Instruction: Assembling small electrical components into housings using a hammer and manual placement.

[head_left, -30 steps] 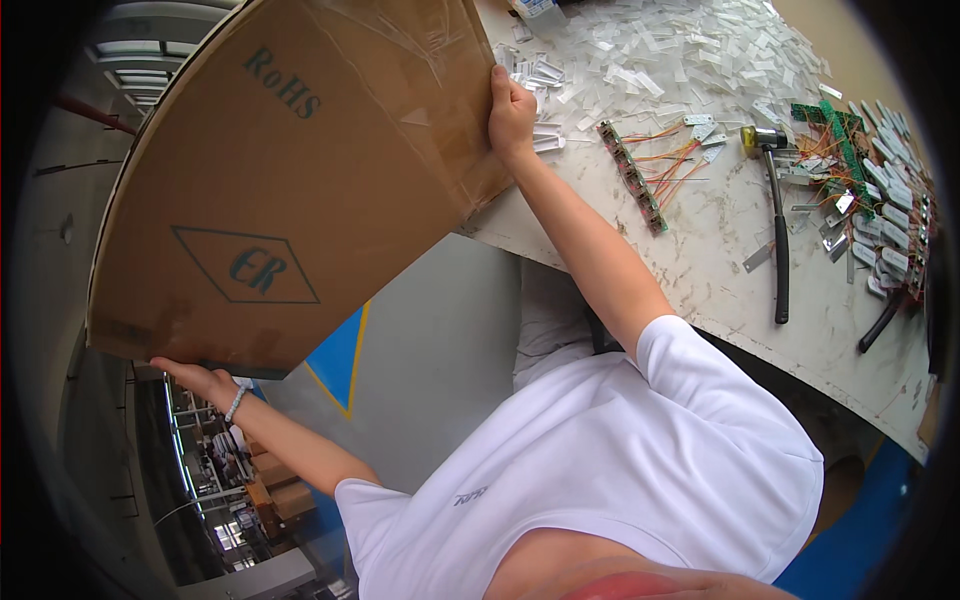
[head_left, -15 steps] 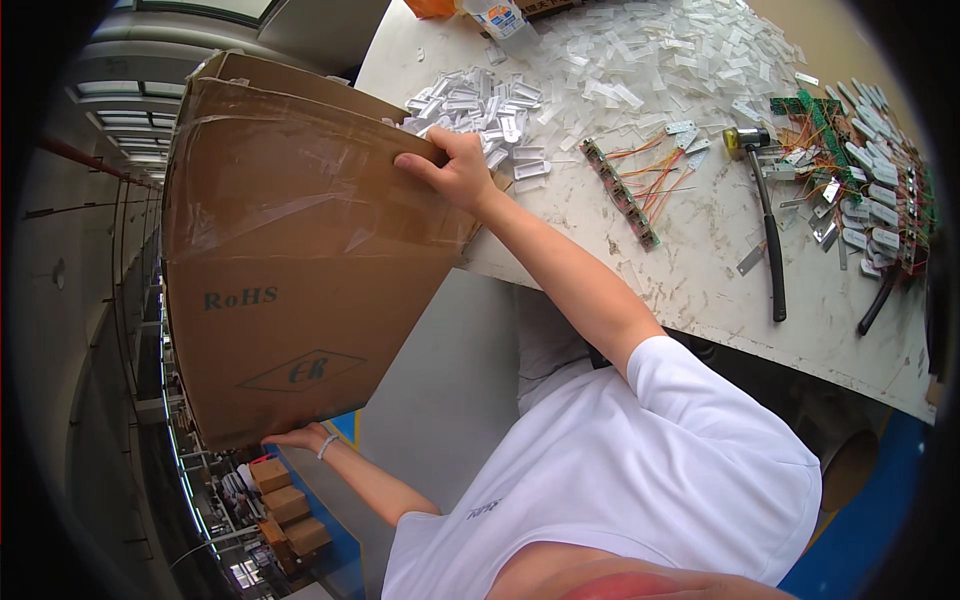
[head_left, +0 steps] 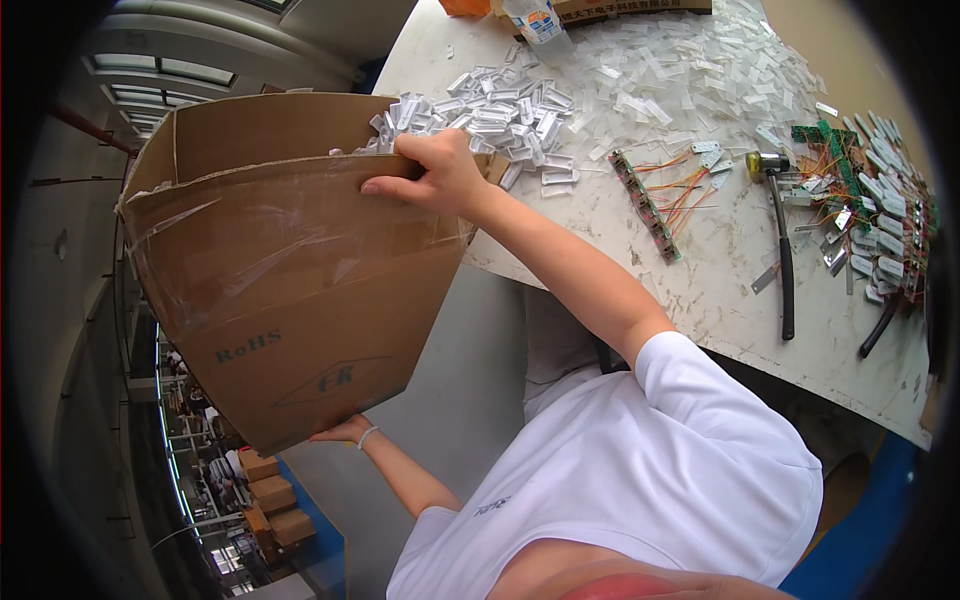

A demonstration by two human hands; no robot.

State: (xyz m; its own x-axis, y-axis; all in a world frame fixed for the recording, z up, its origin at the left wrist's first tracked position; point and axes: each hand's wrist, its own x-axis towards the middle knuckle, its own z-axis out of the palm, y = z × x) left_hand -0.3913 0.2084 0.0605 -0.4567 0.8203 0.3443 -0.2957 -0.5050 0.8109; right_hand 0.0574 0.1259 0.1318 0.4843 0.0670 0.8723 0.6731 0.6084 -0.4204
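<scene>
A large brown cardboard box (head_left: 300, 270) is tilted at the left corner of the table, its open mouth toward the tabletop. My right hand (head_left: 440, 175) grips its near upper rim, thumb outside and fingers over the edge. Beneath the lower end, my left hand (head_left: 342, 430) supports the bottom; its fingers are partly hidden under the cardboard. White plastic casings (head_left: 500, 110) lie heaped on the table by the mouth, some right at the rim. Most of the box's inside is out of sight.
Thin clear plastic pieces (head_left: 660, 75) cover the table's far side, near a bottle (head_left: 540, 25). A wired circuit board strip (head_left: 645, 205) and a hammer (head_left: 780, 250) lie rightward. Wired boards with white casings (head_left: 885, 215) crowd the right edge. Stacked cartons (head_left: 272, 493) stand at lower left.
The box's upper left rim has come down, so more of its inside shows. Its lower end and my left hand have shifted right. More white casings show at the mouth.
</scene>
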